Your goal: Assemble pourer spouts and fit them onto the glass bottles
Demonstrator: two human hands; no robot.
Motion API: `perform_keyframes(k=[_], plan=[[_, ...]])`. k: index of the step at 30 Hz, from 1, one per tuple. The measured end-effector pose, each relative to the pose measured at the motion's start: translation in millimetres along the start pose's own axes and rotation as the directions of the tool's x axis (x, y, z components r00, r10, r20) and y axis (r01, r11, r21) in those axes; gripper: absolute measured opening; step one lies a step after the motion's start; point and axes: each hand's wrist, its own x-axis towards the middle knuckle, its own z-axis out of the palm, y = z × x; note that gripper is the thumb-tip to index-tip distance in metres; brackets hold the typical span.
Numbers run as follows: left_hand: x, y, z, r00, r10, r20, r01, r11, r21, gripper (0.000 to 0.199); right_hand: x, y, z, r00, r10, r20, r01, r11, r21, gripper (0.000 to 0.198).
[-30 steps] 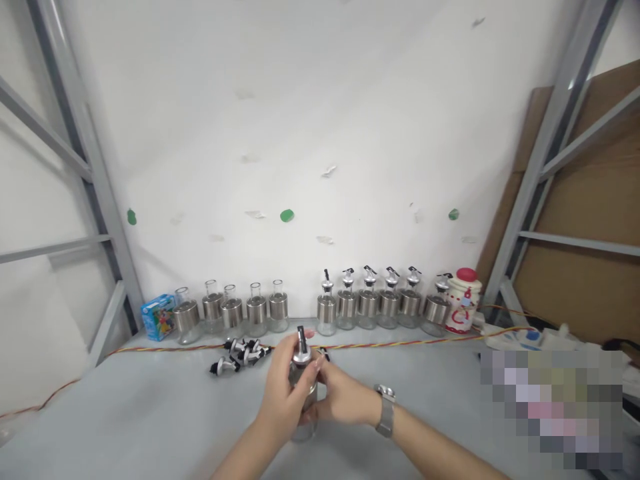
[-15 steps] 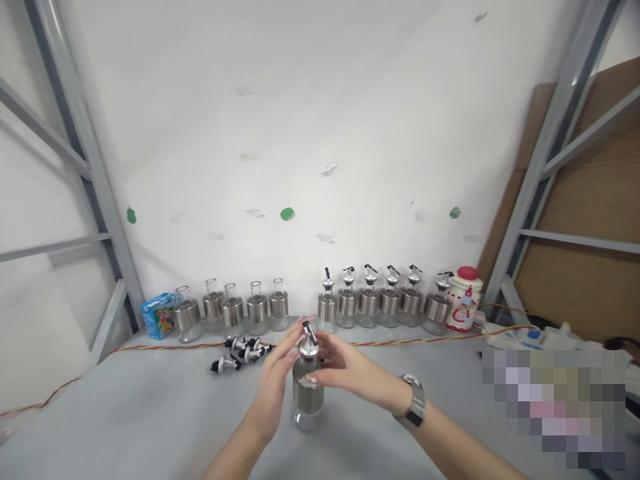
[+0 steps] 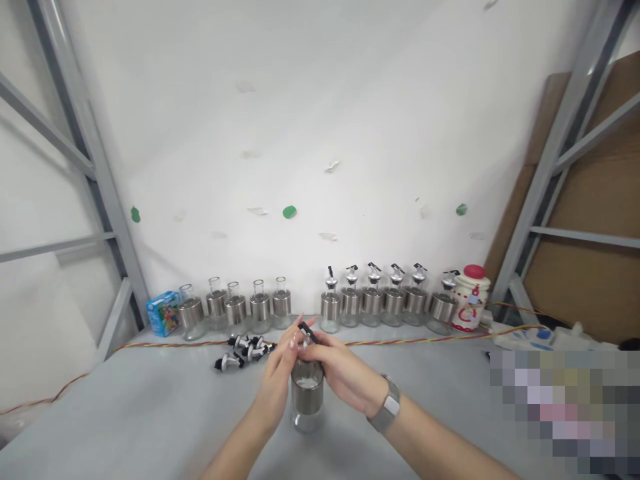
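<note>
A glass oil bottle (image 3: pixel 307 395) with a brushed-metal sleeve stands upright on the grey table in front of me. The pour spout (image 3: pixel 307 331), silver with a black flap, sits at the bottle's neck, partly covered by fingers. My left hand (image 3: pixel 278 371) is closed against the spout from the left, thumb and fingers around it. From the right, my right hand (image 3: pixel 341 365), with a watch at the wrist, has its thumb and fingers around the same spout. Left of my hands lie several loose pour spouts (image 3: pixel 229 362).
Open-necked bottles (image 3: pixel 259 307) line the wall at left beside a blue box (image 3: pixel 163 313). Several bottles with spouts (image 3: pixel 373 301) stand at right, near a red-lidded jar (image 3: pixel 470 300). A twisted red-yellow wire (image 3: pixel 390 343) crosses the table; a power strip (image 3: pixel 555 335) lies far right.
My right hand has risen from the bottle's shoulder to the spout, and its wrist has turned. The left fingers have closed in on the spout. The bottle stays in place.
</note>
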Motion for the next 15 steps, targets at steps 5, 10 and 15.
perform_keyframes(k=[5,10,15], plan=[[0,0,6,0.997,0.066,-0.04,-0.064,0.996,0.06,0.03,1,5,-2,0.999,-0.031,0.022,0.027,0.989,0.142,0.019],[0,-3,7,0.99,0.134,-0.042,-0.129,0.986,0.102,0.027,-1,8,-4,0.995,-0.072,0.073,0.063,0.992,0.112,0.019],[-1,-4,0,0.994,0.111,-0.007,-0.11,0.991,0.081,0.029,1,19,-11,0.982,-0.176,0.063,0.179,0.983,-0.041,0.031]])
